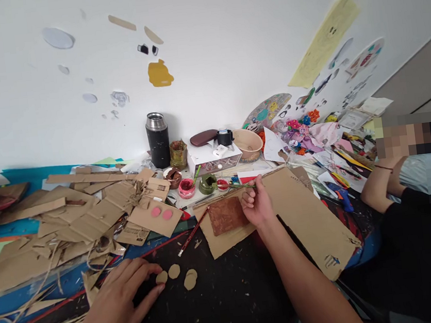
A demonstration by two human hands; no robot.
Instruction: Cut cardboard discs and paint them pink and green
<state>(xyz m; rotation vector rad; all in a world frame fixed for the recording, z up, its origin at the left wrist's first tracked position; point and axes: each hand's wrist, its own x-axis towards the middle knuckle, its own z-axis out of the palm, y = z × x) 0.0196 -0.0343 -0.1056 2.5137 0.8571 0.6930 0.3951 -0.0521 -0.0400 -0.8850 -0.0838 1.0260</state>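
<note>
while the right hand (258, 204) closes its grip on a thin brush (242, 185) near the green paint pot (206, 184), the left hand (126, 293) has thumb and index finger parted around a small cardboard disc (161, 277) on the dark table (231, 297); whether they pinch it, i cannot tell. three other bare discs (174, 271) lie beside it.

Small tan cardboard discs (174, 271) flat on dark tabletop (251, 302), two overlapping; slender brush (238, 186) near-level in right hand (257, 204).

Paintbrush (238, 186) in right hand (257, 203), near paint pots (205, 185)
</note>
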